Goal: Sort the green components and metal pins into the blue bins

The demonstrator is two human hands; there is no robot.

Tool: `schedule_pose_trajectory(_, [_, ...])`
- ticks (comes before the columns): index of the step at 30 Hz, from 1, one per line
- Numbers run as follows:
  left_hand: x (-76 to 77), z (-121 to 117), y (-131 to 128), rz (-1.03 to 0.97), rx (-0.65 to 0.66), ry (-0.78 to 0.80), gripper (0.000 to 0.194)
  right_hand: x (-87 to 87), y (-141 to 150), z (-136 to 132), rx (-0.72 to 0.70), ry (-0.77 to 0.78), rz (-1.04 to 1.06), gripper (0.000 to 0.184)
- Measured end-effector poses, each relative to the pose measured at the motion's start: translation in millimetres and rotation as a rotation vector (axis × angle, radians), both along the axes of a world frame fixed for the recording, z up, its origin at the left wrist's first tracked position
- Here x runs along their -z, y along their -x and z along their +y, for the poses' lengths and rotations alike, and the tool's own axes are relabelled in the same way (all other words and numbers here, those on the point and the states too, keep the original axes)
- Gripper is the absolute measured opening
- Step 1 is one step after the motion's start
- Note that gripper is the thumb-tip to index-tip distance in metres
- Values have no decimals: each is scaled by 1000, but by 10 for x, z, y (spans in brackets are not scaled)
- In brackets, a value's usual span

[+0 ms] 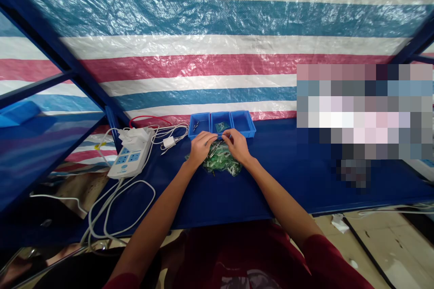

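My left hand [201, 146] and my right hand [236, 145] meet above a pile of small green and white pieces in clear bags [222, 161]. Fingertips of both hands are pinched on a small thin piece [219, 136]; its exact kind is too small to make out. Some slim metal-looking pieces lie on top of the pile. Just beyond my hands stand joined blue bins. The left bin [199, 116] holds a few slim metallic pieces, the middle bin [220, 115] a small clear packet, and the right bin [242, 115] shows only its blue floor.
A white power strip [130, 156] with plugged-in adapters sits on the blue table [217, 207] at the left. White cables [110, 210] loop around it and over the front edge. Striped sheeting [203, 67] hangs behind. A pixelated area covers the right side.
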State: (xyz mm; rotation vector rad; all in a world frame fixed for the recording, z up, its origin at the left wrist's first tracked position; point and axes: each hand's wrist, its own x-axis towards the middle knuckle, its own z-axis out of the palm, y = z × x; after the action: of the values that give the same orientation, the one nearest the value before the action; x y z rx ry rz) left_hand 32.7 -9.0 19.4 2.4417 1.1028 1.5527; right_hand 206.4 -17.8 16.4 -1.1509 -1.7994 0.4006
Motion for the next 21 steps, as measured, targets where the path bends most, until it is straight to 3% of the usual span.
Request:
schedule_pose_trajectory(9, [-56,-54,-32,-104,18,35,19,-6,13,-8,-2,-21,48,28])
schedule_pose_trajectory(21, [-63,-100,-67,-161,-63,121,18,2,23,-3,-24,-57,35,40])
